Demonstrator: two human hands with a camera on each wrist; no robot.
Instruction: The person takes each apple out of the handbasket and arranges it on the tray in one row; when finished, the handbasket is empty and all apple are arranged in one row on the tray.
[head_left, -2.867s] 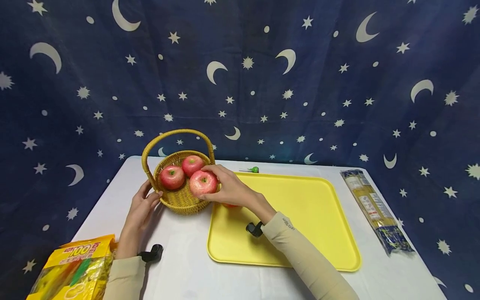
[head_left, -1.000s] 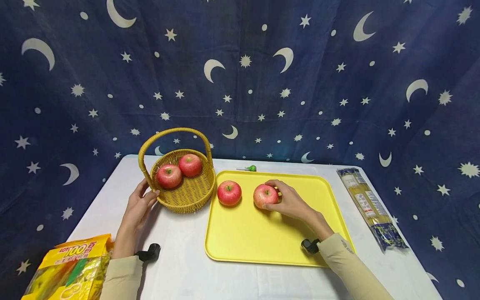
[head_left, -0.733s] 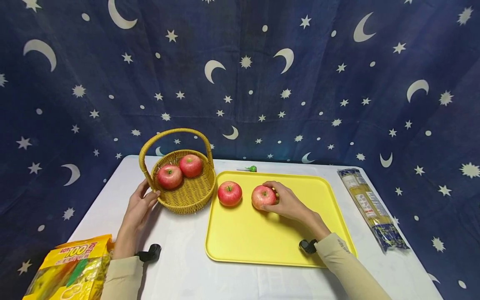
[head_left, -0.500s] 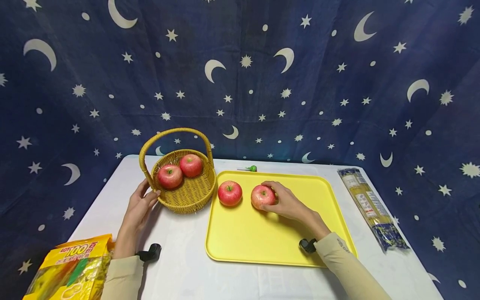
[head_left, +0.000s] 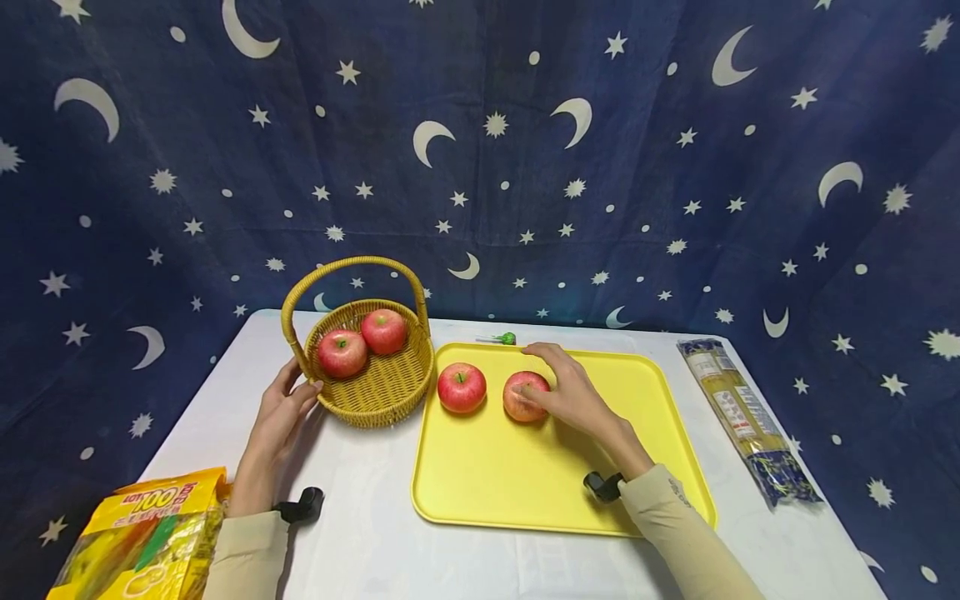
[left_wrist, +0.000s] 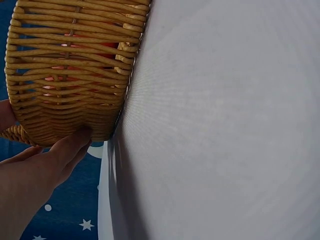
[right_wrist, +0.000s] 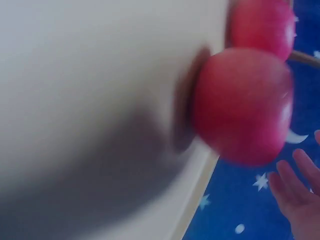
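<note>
My left hand (head_left: 279, 417) holds the left side of a wicker basket (head_left: 375, 400); the thumb lies at the rim and the fingers press the outer wall, as the left wrist view shows. Inside that basket sit two red apples, a left one (head_left: 342, 353) and a back one (head_left: 384, 332). On the yellow tray (head_left: 510, 492) stand two more: one apple (head_left: 462, 387) near the basket and another apple (head_left: 522, 397) to its right. Spread fingers of my right hand (head_left: 576, 398) hover over and beside this right apple; the right wrist view shows a gap between fingers and apple (right_wrist: 245, 105).
A yellow candy bag (head_left: 150, 533) lies at the front left. A long clear packet (head_left: 746, 417) runs along the table's right edge. Behind the tray is a small green-headed item (head_left: 507, 338). A starry blue curtain (head_left: 480, 167) hangs at the back.
An apple has gone from the basket to the tray in my right hand. The fingers have since spread and released it there. My left hand has stayed at the basket.
</note>
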